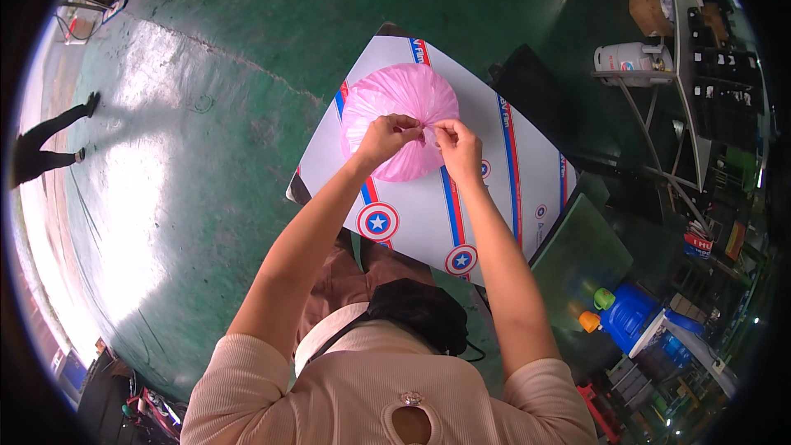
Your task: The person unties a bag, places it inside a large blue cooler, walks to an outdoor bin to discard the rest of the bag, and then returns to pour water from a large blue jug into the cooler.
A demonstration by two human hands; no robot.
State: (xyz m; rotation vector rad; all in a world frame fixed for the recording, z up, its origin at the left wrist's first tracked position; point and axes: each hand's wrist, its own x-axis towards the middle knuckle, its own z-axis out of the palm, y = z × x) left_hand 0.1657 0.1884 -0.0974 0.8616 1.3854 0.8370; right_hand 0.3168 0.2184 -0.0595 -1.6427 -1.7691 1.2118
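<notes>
A round, full pink plastic bag (395,86) rests on a white board (486,140) printed with red and blue stripes and star roundels. Its top is gathered into tight pleats near the middle. My left hand (386,137) pinches the gathered top from the left, fingers closed on the plastic. From the right, my right hand (458,147) pinches the same gather between thumb and fingertips. The two hands almost meet over the bag. What is inside the bag cannot be seen.
A metal-legged table (634,77) at the right bears a grey gas cylinder (630,58). Lower right stands a blue jug (630,317) with green and orange caps. A person's legs (49,142) show at the far left on the green floor (239,0).
</notes>
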